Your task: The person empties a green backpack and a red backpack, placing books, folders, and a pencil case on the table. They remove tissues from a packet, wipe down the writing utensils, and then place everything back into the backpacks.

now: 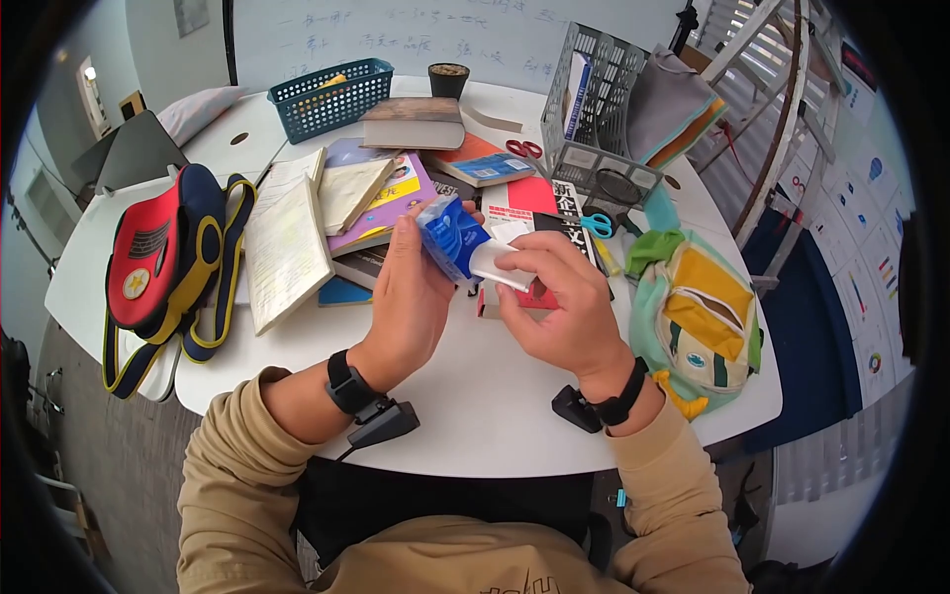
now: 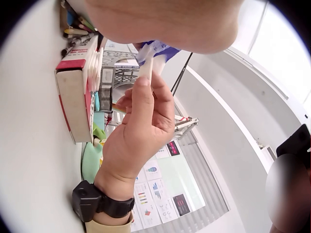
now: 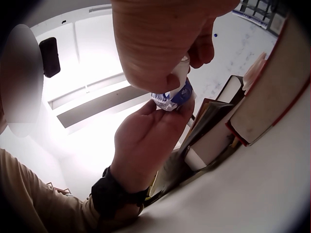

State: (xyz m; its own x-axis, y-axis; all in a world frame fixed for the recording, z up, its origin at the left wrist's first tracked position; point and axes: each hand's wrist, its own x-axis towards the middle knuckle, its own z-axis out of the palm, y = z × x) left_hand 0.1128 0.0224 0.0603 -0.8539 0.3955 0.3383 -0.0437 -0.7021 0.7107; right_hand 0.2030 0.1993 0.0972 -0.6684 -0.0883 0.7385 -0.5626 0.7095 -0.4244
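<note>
In the head view a blue tissue pack point(image 1: 450, 238) is held above the table in my left hand point(image 1: 404, 302), thumb on one side and fingers behind it. My right hand point(image 1: 566, 312) pinches a white tissue point(image 1: 500, 265) between thumb and fingers at the pack's end. The tissue sticks out of the pack toward the right hand. From the left wrist, the right thumb lies along the white tissue point(image 2: 146, 67). The right wrist view shows the blue-and-white pack point(image 3: 176, 99) at the left fingertips, partly covered by the right hand.
Stacked books point(image 1: 376, 188) lie behind the hands. A red and navy bag point(image 1: 158, 257) is on the left, a green and yellow bag point(image 1: 708, 317) on the right. Farther back are a teal basket point(image 1: 332, 99), a grey crate point(image 1: 599, 109), red scissors point(image 1: 524, 148) and blue-handled scissors point(image 1: 597, 225).
</note>
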